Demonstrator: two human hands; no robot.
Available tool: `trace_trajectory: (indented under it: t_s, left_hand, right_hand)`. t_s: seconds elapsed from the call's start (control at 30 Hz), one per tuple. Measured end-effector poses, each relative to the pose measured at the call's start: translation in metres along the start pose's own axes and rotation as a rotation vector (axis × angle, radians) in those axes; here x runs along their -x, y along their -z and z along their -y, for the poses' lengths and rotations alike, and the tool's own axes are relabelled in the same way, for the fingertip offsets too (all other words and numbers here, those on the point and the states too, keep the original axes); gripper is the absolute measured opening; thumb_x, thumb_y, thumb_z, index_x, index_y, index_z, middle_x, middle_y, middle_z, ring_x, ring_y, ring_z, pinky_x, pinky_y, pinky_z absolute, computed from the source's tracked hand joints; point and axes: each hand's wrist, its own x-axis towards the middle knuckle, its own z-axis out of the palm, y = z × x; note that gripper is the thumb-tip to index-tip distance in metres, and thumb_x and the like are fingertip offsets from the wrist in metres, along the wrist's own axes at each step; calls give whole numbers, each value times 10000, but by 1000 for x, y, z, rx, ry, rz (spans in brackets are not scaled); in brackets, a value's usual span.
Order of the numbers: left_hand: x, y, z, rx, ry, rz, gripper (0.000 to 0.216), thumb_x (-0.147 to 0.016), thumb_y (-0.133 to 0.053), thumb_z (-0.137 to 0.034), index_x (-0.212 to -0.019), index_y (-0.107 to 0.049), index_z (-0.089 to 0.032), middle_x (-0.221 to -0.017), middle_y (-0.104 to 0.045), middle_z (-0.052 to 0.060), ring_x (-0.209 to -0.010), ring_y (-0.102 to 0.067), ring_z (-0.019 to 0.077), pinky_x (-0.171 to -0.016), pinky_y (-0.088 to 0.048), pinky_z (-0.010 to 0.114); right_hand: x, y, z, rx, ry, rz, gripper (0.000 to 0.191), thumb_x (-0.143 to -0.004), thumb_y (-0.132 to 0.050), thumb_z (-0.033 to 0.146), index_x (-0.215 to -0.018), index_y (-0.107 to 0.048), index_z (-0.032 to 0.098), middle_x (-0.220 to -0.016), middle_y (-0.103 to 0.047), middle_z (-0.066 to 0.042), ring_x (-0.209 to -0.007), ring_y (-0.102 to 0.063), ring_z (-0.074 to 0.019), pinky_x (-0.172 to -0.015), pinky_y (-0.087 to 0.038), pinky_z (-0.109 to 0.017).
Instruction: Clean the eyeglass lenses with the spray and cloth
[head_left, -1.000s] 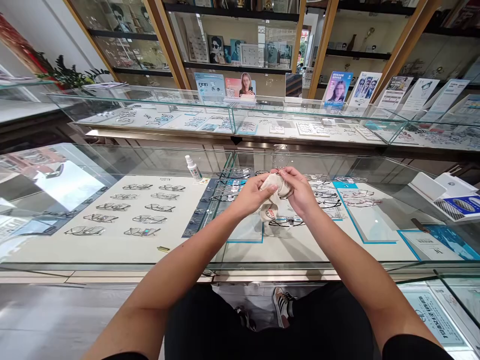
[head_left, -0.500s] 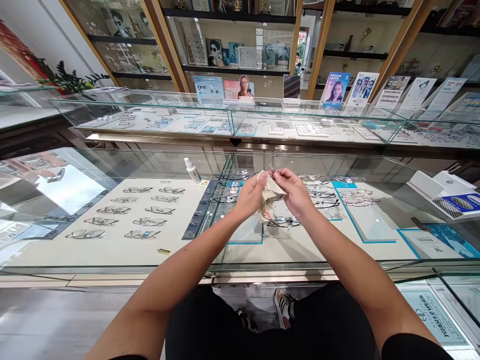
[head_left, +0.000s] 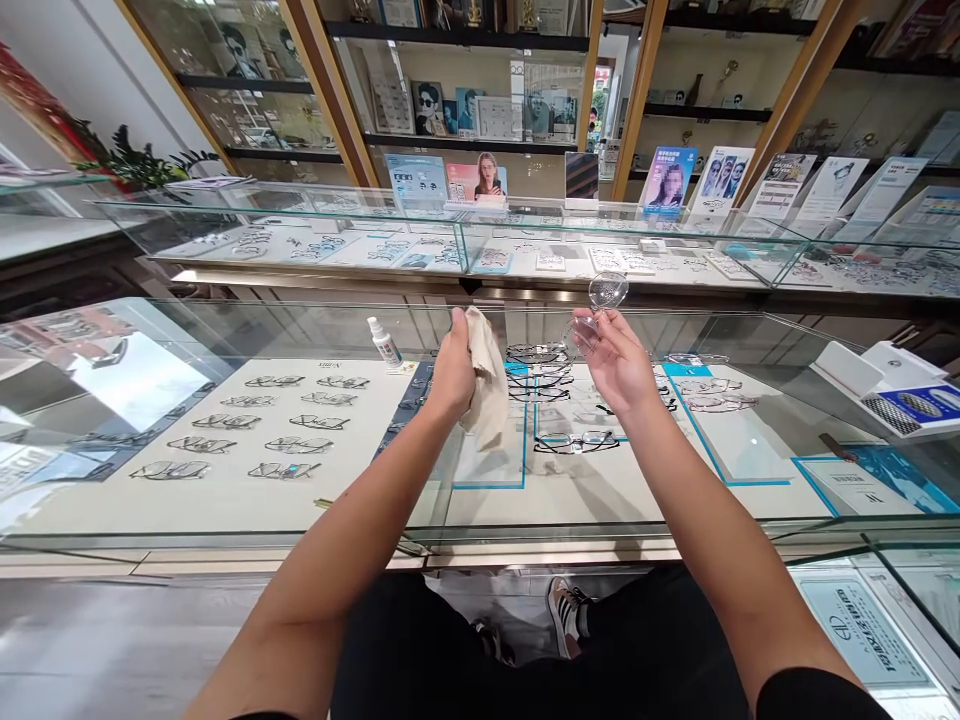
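Closest in, there's a shoe point(head_left: 562, 615) on the floor past dark trousers point(head_left: 405, 650), then both forearms reaching out over the glass tabletop point(head_left: 247, 515). A gold-coloured clip point(head_left: 322, 503) is half tucked behind the left forearm, where half a second ago it was in full view.

OK so the big change: the hands have split up. They were bunched together around the cloth; now the left hand point(head_left: 454, 370) has that pale cloth point(head_left: 487, 380) to itself, grip closed with the thumb up top, and the fabric hangs loose. The right hand point(head_left: 626, 365) has the thin round-rimmed glasses point(head_left: 608, 290) up in the air, grip pinching them between thumb and fingers. Can't tell exactly which part it's got, fingers are in the way. Cloth and lenses aren't touching, so I'd say the rubbing is on pause.

Opening that gap also shows more of the dark frames point(head_left: 538, 380) between the hands. One black-rimmed pair point(head_left: 576, 443) lies nearer. The spray bottle point(head_left: 385, 343) stands left of the cloth, same spot as before, and a white box point(head_left: 892, 385) sits far right.

Further back: another display case point(head_left: 315, 268) with upright cards point(head_left: 415, 182), then wall shelves point(head_left: 457, 140).
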Motion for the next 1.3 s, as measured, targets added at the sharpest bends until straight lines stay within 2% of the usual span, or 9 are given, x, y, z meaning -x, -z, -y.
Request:
trace_trajectory:
  t_s: [0.13, 0.2, 0.37, 0.47, 0.57, 0.8, 0.93, 1.1, 1.3]
  left_hand:
    - [5, 2, -7, -157, 92, 334, 673, -813, -738, -865, -758, -653, -200, -626, -522, 7, -551, -429, 139, -523, -310, 288]
    - [8, 1, -9, -162, 97, 418, 626, -838, -763, -800, -743, -639, -194, -630, -507, -6, -555, -393, 125, -528, -287, 279]
    - [8, -4, -5, -54, 58, 306, 563, -854, -809, -712, -770, -588, -201, -685, -520, -25, -609, -406, 116, -565, -339, 251]
    - [2, -4, -4, 44, 88, 203, 539, -793, -879, -671, -820, -613, -203, -675, -523, -39, -599, -425, 112, -563, -351, 243]
    - [-3, -3, -3, 147, 129, 152, 541, -726, -938, -627, -886, -653, -195, -713, -604, -26, -611, -503, 121, -581, -402, 248]
    - [-5, -2, -1, 209, 151, 215, 560, -757, -926, -653, -942, -692, -179, -745, -722, 15, -636, -634, 160, -629, -505, 276]
    - [-5, -2, -1, 236, 131, 194, 568, -768, -926, -656, -948, -698, -167, -757, -741, 25, -722, -714, 198, -673, -552, 282]
    - [-7, 0, 1, 244, 131, 106, 532, -803, -918, -628, -952, -713, -160, -767, -745, 15, -676, -687, 161, -629, -518, 248]
    - [-5, 0, 0, 212, 108, 169, 622, -762, -906, -722, -942, -701, -162, -767, -743, 33, -677, -686, 185, -627, -521, 277]
  right_hand:
    - [1, -1, 1, 6, -8, 19, 317, -811, -926, 442, -942, -672, 305, -1118, -827, 7, -1073, -740, -194, -980, -606, -360]
    - [2, -1, 1, 4, -13, 32, 318, -802, -932, 440, -933, -676, 302, -1107, -826, 8, -1059, -737, -190, -978, -600, -356]
    - [6, -6, 1, 48, -59, 116, 299, -792, -937, 449, -854, -693, 288, -1024, -827, 9, -1019, -729, -191, -940, -584, -344]
    - [11, -9, 0, 109, -104, 183, 306, -779, -936, 476, -846, -710, 282, -959, -815, -4, -977, -724, -196, -914, -579, -344]
    - [14, -12, -3, 144, -166, 250, 323, -772, -939, 495, -849, -721, 268, -927, -805, -15, -961, -723, -193, -860, -561, -321]
    - [17, -15, -10, 204, -225, 335, 361, -743, -946, 521, -805, -706, 258, -885, -803, -27, -881, -668, -205, -785, -506, -327]
    - [13, -11, -6, 210, -181, 290, 341, -753, -930, 492, -811, -696, 250, -843, -780, -24, -878, -659, -209, -821, -499, -338]
    - [8, -4, 0, 182, -148, 236, 301, -764, -919, 449, -826, -699, 252, -890, -785, -17, -903, -673, -201, -856, -496, -334]
    - [11, -6, -6, 241, -204, 343, 328, -774, -917, 479, -838, -703, 238, -883, -790, -33, -895, -667, -211, -820, -454, -345]
